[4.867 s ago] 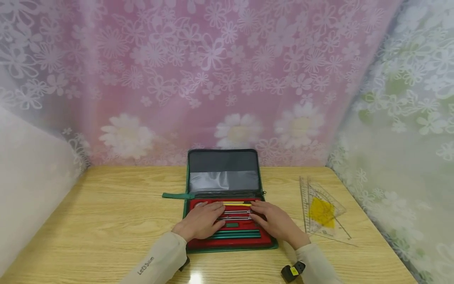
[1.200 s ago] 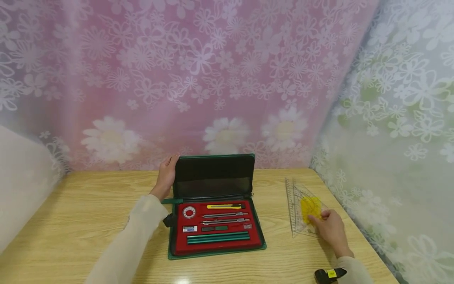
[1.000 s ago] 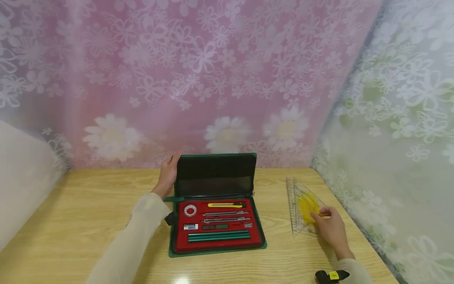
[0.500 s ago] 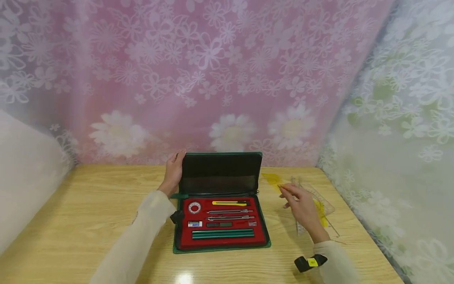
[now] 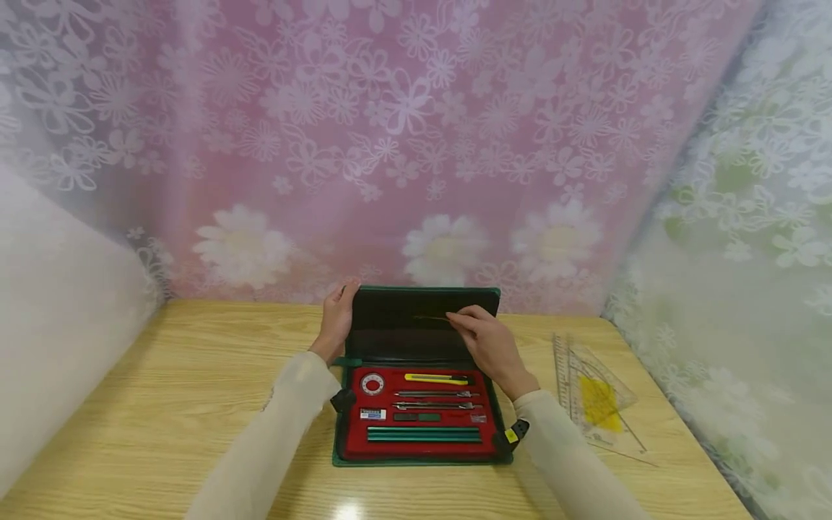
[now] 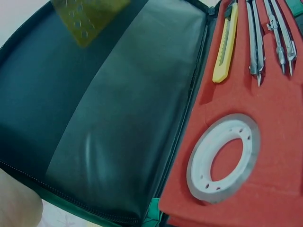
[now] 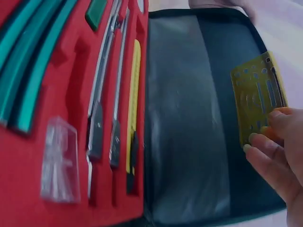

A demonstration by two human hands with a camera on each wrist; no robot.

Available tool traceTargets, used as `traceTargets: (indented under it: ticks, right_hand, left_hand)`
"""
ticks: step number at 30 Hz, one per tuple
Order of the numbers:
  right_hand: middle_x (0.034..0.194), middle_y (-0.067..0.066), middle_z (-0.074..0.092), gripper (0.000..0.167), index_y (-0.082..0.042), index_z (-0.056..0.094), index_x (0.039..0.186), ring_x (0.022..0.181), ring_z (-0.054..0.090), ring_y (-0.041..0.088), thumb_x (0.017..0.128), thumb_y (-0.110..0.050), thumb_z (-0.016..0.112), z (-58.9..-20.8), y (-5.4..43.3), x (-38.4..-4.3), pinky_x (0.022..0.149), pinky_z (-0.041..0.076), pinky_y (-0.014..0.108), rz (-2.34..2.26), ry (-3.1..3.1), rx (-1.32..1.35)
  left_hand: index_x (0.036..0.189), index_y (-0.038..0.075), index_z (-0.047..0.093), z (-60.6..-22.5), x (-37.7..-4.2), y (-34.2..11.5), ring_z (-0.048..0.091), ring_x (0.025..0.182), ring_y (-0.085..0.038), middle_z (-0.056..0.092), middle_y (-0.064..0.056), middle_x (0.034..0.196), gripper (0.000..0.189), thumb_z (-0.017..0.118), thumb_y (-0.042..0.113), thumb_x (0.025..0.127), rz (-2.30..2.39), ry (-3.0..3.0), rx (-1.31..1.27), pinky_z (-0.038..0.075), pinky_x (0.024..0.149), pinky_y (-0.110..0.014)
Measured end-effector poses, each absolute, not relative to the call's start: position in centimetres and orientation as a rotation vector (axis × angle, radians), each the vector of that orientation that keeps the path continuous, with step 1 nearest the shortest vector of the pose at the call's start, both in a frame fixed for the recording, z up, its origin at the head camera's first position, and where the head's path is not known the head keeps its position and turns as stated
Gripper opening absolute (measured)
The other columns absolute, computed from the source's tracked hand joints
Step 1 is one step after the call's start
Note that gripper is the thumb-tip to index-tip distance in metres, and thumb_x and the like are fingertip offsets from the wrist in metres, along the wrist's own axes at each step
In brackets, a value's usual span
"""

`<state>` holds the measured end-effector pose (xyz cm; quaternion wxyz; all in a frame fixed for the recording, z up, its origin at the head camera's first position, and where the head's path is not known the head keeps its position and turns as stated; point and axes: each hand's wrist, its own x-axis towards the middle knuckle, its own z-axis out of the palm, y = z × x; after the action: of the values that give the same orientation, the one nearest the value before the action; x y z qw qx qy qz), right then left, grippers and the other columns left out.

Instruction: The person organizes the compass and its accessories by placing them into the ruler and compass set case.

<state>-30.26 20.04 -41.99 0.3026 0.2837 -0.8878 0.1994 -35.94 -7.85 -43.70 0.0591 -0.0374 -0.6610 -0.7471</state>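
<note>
My left hand (image 5: 334, 321) grips the upper left corner of the raised lid (image 5: 406, 347) of a green zip case. My right hand (image 5: 490, 348) pinches a yellow see-through drawing stencil (image 7: 251, 97) by one edge, in front of the lid's inner face. The stencil has cut-out circles and slots; in the head view it shows almost edge-on. A clear plastic pocket (image 7: 182, 118) covers the lower part of the lid. The red tray (image 5: 422, 453) holds a yellow utility knife (image 5: 437, 378), a white ring (image 6: 225, 158), compasses (image 5: 435, 406), an eraser (image 5: 373, 414) and green pencils (image 5: 424, 435).
On the table (image 5: 214, 390) to the right lie clear set squares (image 5: 575, 390) overlapping a ruler, with another yellow stencil (image 5: 601, 403) among them. A small clear box (image 7: 59, 161) sits in the tray. Flowered curtains (image 5: 416, 180) hang behind and beside the table.
My right hand has picked up a yellow stencil from the set squares and carried it left to the lid. Earlier both hands lay on the tray; since then my left hand has taken the lid.
</note>
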Motion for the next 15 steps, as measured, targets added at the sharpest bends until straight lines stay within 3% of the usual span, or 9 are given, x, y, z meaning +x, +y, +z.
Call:
traceTargets:
  ticks: [5,12,15]
  right_hand:
    - [0.101,0.001,0.061,0.025,-0.01,0.073,0.11,0.076,0.06,0.012,0.086,-0.004,0.07,-42.3,18.8,-31.0,0.061,0.051,0.027,0.501,-2.425,0.753]
    - [0.101,0.002,0.071,0.021,-0.015,0.074,0.108,0.088,0.066,0.018,0.086,-0.014,0.071,-42.9,18.2,-31.5,0.072,0.055,0.038,0.427,-2.468,0.693]
    - [0.099,-0.001,0.07,0.019,-0.018,0.075,0.105,0.085,0.066,0.016,0.087,-0.015,0.071,-43.3,18.0,-31.6,0.071,0.055,0.037,0.386,-2.514,0.7]
  left_hand:
    - [0.095,0.009,0.065,-43.7,-36.1,-7.8,0.023,0.14,-0.018,0.036,-0.009,0.149,0.038,0.051,0.043,0.097,-2.29,-1.932,-0.081,0.015,0.113,-0.043]
    - [0.118,0.002,0.063,-43.0,-35.2,-7.7,0.024,0.139,-0.021,0.037,-0.01,0.149,0.044,0.048,0.039,0.1,-2.302,-1.949,-0.112,0.016,0.113,-0.046]
    - [0.108,0.004,0.064,-43.6,-35.6,-7.8,0.027,0.138,-0.018,0.04,-0.007,0.147,0.044,0.049,0.044,0.098,-2.277,-1.939,-0.109,0.018,0.112,-0.045]
